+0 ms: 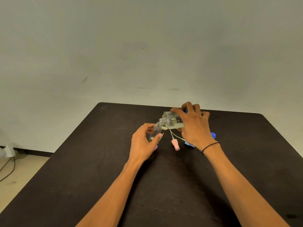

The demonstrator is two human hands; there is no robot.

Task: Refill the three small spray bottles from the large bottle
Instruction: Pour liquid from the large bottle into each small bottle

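Tipping the large bottle [172, 120], right hand [195, 126] fingers wrapped round it, mouth-to-mouth with the small spray bottle [155, 131] the left hand [144, 143] pinches tilted to catch the pour.

dark table [98, 169] | pale scuffed wall [147, 46] | beige floor [19, 177]

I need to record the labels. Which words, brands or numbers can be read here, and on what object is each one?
"re." on the large bottle, in big black letters.
Below it, more big letters, cut off by the right hand: unreadable.
A line of small print beside them: too small to read.
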